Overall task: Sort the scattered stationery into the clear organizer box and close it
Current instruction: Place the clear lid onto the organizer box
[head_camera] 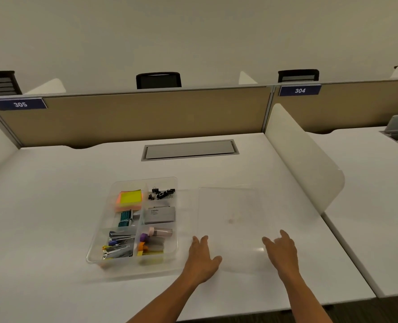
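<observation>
The clear organizer box point(170, 255) stands uncovered on the white desk, left of centre. Its compartments hold sticky notes point(130, 198), black binder clips point(162, 194), a grey box point(159, 215), green staple strips point(126, 218), staplers point(119, 244) and small tubes point(157, 236). To the right of the box the clear lid point(230, 215) lies flat on the desk. My left hand point(201, 259) rests at the lid's near left edge, fingers spread. At the lid's near right part my right hand point(283, 254) hovers or rests, fingers apart. Neither hand holds anything that I can see.
A grey cable hatch point(190, 149) is set into the desk behind the box. A beige partition point(146, 115) closes the back and a white side divider point(305, 159) stands to the right. Black chair backs show beyond the partition.
</observation>
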`<act>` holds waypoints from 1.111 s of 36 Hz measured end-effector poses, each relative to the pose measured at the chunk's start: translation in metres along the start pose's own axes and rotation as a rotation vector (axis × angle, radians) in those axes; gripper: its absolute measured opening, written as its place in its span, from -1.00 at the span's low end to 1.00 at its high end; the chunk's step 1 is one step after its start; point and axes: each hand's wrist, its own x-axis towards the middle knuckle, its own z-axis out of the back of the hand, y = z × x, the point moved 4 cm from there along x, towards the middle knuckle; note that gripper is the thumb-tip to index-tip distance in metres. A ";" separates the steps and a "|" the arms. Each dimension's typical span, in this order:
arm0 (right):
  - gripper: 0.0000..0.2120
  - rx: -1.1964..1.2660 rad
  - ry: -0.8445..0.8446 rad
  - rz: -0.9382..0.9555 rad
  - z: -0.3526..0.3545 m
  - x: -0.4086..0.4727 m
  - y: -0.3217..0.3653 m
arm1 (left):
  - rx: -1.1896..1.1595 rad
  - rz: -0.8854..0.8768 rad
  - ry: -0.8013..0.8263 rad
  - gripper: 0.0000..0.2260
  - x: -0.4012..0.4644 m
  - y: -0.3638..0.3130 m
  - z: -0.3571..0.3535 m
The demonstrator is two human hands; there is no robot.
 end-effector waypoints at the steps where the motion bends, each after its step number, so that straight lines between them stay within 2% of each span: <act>1: -0.33 0.044 0.001 0.014 0.002 -0.001 0.002 | -0.003 -0.002 0.004 -0.26 0.000 -0.001 0.000; 5: -0.53 0.290 0.011 0.064 0.008 -0.011 0.012 | 0.002 -0.018 0.035 -0.29 -0.002 -0.006 0.004; 9: -0.61 0.574 0.077 0.022 0.012 -0.021 0.027 | 0.010 -0.028 0.065 -0.29 -0.004 -0.014 0.011; 17: -0.64 0.676 0.108 0.117 0.024 -0.041 0.060 | -0.112 -0.056 0.069 -0.30 -0.010 -0.046 0.038; 27: -0.76 0.636 0.106 0.379 0.024 -0.073 0.100 | -0.256 -0.292 -0.032 -0.40 -0.030 -0.137 0.088; 33: -0.78 0.600 0.191 0.580 0.009 -0.102 0.127 | -0.394 -0.421 -0.067 -0.26 -0.048 -0.172 0.111; 36: -0.78 0.496 0.180 0.685 0.000 -0.115 0.139 | -0.453 -0.441 -0.096 -0.22 -0.055 -0.176 0.121; 40: -0.70 0.381 0.156 0.748 -0.009 -0.124 0.147 | -0.517 -0.466 -0.194 -0.39 -0.062 -0.177 0.131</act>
